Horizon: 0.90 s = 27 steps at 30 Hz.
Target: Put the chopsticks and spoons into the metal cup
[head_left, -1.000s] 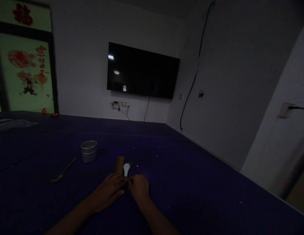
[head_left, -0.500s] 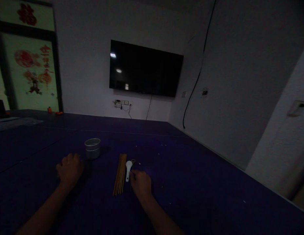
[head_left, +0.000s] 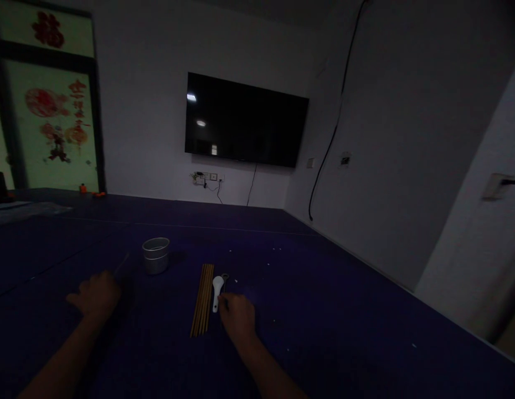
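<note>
My left hand [head_left: 95, 293] is low over the table at the left. A thin, pale rod [head_left: 122, 264] sticks out beyond its thumb side, and the fingers look closed on it; the rod's other end is hidden. Further right, my right hand [head_left: 238, 315] pinches a thin metal rod with a ring-shaped end [head_left: 225, 276]. Just left of that rod lies a white spoon [head_left: 217, 291], bowl end away from me. A row of brown chopsticks [head_left: 202, 299] lies side by side next to the spoon. Between the hands, farther back, stands a grey metal cup [head_left: 156, 257].
The dark blue tabletop [head_left: 344, 310] carries small white specks. Clear plastic [head_left: 31, 210] and small orange items [head_left: 83, 189] lie at the far left. A wall-mounted television [head_left: 245, 119] is ahead, and a black cable [head_left: 334, 133] hangs down the right wall.
My left hand has moved left and toward me, away from the cup, and the thin rod by it now shows. My right hand stays nearly in place; the view has tilted slightly.
</note>
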### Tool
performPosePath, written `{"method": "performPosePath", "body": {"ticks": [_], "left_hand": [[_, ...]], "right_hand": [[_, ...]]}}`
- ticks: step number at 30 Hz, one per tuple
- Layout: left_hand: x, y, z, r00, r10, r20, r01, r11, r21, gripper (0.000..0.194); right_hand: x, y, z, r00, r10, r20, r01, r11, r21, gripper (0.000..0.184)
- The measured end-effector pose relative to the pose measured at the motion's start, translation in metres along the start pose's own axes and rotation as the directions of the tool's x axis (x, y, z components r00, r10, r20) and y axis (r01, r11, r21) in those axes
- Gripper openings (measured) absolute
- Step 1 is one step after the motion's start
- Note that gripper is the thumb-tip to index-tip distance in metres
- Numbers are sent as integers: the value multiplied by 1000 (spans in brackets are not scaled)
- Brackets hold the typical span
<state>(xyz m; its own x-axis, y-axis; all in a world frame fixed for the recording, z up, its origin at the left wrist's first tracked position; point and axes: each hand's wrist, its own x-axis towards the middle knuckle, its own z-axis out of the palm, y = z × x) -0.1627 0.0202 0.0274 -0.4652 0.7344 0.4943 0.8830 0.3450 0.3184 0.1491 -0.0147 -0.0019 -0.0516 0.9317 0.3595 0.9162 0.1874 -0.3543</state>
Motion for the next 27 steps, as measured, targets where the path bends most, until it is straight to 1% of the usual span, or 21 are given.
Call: {"method": "performPosePath", "body": {"ticks": [1, 3, 5, 6, 7, 8, 9, 10, 11, 12, 13, 14, 15, 16, 17, 19, 21, 23, 24, 25, 27], "left_hand": [[0, 2, -4, 998, -52, -41, 53, 998, 23, 21], [-1, 10, -15, 982, -116, -150, 120, 993, 19, 27], [-7, 22, -23, 957, -47, -287, 44, 999, -17, 34], [-11, 29, -24, 941, 15, -339, -23, 1000, -19, 35], [-16, 37, -22, 925, 105, -366, -120, 993, -17, 35], [-22, 45, -18, 905, 214, -367, -234, 972, -11, 34], [-30, 53, -12, 872, 335, -357, -361, 933, -8, 32], [-39, 62, -4, 816, 454, -358, -493, 870, -20, 30], [-48, 71, 3, 723, 584, -368, -642, 765, -46, 28], [-59, 80, 10, 621, 692, -367, -759, 648, -62, 27], [-68, 87, 16, 523, 778, -347, -843, 532, -78, 30], [-78, 95, 20, 439, 827, -351, -895, 437, -89, 33], [-86, 100, 23, 393, 846, -361, -918, 386, -95, 34], [-93, 105, 25, 367, 853, -371, -929, 355, -104, 34], [-98, 107, 25, 356, 858, -369, -934, 338, -115, 34], [-103, 109, 24, 353, 862, -364, -935, 329, -130, 33], [-101, 106, 23, 348, 863, -367, -938, 322, -132, 31], [-97, 102, 22, 352, 852, -388, -936, 328, -129, 29], [-95, 101, 21, 363, 838, -407, -931, 342, -126, 29], [-93, 99, 20, 384, 817, -431, -921, 369, -122, 28], [-90, 99, 18, 440, 759, -480, -889, 442, -116, 27]], "right_hand": [[0, 0, 1, 1000, 0, -10, 0, 1000, 2, 27], [0, 0, 3, 999, -10, -45, 11, 1000, 23, 27], [-1, 0, 5, 991, -34, -126, 42, 997, 61, 27], [-1, -1, 6, 981, -51, -189, 67, 995, 80, 28], [-2, -2, 6, 963, -72, -260, 99, 991, 91, 31], [-2, -2, 6, 937, -101, -335, 139, 986, 91, 35], [-3, -3, 5, 902, -138, -408, 186, 979, 80, 38], [-4, -3, 3, 861, -184, -475, 239, 969, 59, 40], [-4, -3, 2, 815, -235, -529, 294, 956, 27, 42], [-5, -4, 0, 770, -288, -569, 342, 940, -13, 43], [-5, -3, -2, 729, -338, -595, 381, 923, -58, 43], [-6, -3, -3, 698, -384, -605, 409, 907, -104, 42], [-6, -3, -4, 678, -425, -600, 430, 891, -144, 39], [-6, -2, -4, 672, -456, -583, 445, 878, -174, 37], [-5, -2, -3, 675, -476, -564, 453, 871, -191, 33], [-4, -1, 0, 704, -484, -520, 453, 870, -195, 28], [-3, -1, 4, 755, -461, -466, 426, 885, -186, 25], [-3, -1, 5, 821, -421, -386, 381, 907, -179, 22], [-2, -2, 5, 855, -390, -341, 353, 920, -169, 22], [-2, -1, 3, 886, -353, -301, 321, 935, -150, 22], [-2, 0, -2, 933, -254, -255, 241, 967, -82, 24]]}}
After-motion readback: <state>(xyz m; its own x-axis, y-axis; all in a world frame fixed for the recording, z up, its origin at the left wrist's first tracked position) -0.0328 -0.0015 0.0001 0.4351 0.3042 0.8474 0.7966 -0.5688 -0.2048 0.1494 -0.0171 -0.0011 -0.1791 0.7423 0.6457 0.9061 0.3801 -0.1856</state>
